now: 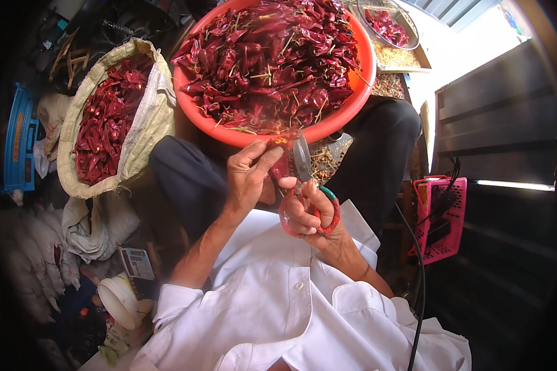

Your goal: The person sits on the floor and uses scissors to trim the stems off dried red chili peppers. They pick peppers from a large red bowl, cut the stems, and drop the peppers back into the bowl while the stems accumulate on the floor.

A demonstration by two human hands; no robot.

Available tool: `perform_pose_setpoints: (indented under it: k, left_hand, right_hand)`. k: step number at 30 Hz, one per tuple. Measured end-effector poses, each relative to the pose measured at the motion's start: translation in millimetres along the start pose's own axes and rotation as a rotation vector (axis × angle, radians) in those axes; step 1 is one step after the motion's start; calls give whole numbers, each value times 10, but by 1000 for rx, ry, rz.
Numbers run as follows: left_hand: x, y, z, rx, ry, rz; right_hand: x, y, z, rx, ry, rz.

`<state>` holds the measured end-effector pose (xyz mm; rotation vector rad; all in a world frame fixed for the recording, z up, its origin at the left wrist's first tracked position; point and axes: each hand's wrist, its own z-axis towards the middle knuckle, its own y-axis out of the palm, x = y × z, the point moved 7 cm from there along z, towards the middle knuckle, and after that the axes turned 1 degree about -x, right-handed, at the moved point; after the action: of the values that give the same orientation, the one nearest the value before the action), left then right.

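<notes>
Between the thumb and fingers of my left hand (249, 171) is a dried red chili pepper (280, 169), its upper end showing yellowish seeds. My right hand (318, 215) grips a pair of scissors (302, 157) by red and green wrapped handles, blades pointing away from me and close beside the pepper. Whether the blades touch it I cannot tell. Just beyond both hands stands a large orange-red plastic basin (223, 135), heaped with dried red chilies (269, 69) and some pale stems.
At left, an open woven sack (160, 120) holds cut red chilies (109, 125). Seeds and scraps (327, 160) lie below the basin's near rim. A round sieve (417, 39) with chili pieces sits at upper right. A pink plastic basket (455, 222) and a black cable (420, 287) are at right.
</notes>
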<state>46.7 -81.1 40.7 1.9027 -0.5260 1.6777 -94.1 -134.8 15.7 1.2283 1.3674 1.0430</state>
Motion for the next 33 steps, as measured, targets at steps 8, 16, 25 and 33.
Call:
perform_pose_setpoints:
  k: [8,16,25,33]
  left_hand:
    - [905,-1604,193,396,310,612]
    - [1586,-3144,370,575,272,1595]
    - [623,-963,807,67,534,1209]
    - [-305,511,1698,-218,533,1162]
  right_hand:
    - [-398,-426,-32,266,-205,109]
    - [-446,-915,161,467,-237,170]
    - [-267,-842,147,507,-131,-108]
    - [-297,-777,-74,603,-28,-711]
